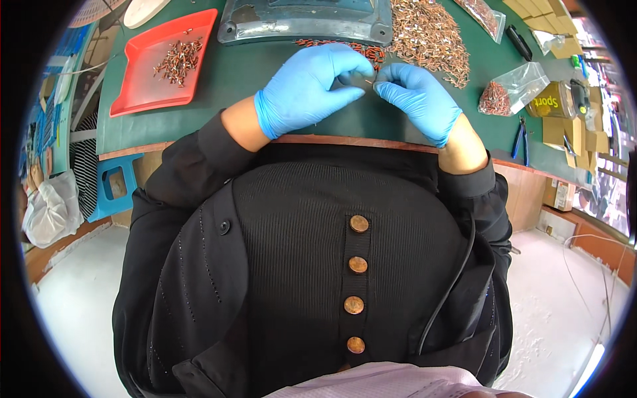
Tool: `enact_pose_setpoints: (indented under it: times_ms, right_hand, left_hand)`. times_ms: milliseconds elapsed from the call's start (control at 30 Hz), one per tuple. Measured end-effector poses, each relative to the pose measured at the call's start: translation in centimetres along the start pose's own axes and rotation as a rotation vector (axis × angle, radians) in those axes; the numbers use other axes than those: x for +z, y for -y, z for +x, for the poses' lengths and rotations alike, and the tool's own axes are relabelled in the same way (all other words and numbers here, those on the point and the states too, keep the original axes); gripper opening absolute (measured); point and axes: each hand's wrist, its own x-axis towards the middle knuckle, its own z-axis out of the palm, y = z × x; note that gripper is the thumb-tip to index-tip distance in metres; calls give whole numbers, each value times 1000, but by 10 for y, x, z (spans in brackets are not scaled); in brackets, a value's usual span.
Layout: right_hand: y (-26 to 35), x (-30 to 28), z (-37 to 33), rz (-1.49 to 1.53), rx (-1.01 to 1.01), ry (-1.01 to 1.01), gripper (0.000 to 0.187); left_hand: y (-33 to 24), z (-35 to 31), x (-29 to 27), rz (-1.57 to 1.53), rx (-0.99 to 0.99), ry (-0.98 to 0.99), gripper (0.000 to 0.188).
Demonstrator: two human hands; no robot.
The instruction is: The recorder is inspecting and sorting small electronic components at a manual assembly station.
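1. Now, I think the step is working one small piece point(370, 81) between both hands, at one o'clock in my view.
2. My right hand point(419, 99) seems to pinch it, fingers close together. My left hand point(306, 89) has a gap between thumb and finger; I can't tell if it holds anything.
3. I guess the next move calls for soft, steady fingertips.
4. The small piece looks thin and coppery, but it is too tiny for me to see its ends.

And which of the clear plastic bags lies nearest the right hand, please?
The bag of small reddish parts, right of the right hand; the other clear bags lie farther off, higher in view.
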Motion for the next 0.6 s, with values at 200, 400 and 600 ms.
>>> enact_pose_setpoints:
  times_ms: [200, 400, 600]
  right_hand:
    - [4, 2, -1, 384, 123, 163, 17]
    - [9, 8, -3, 433, 126, 71, 20]
    - [9, 31, -7, -3, -177, -292, 20]
  left_hand:
    - [-2, 2, 1, -70, 138, -59, 15]
    - [-3, -1, 1, -51, 90, -118, 8]
    - [-4, -8, 5, -396, -190, -139, 6]
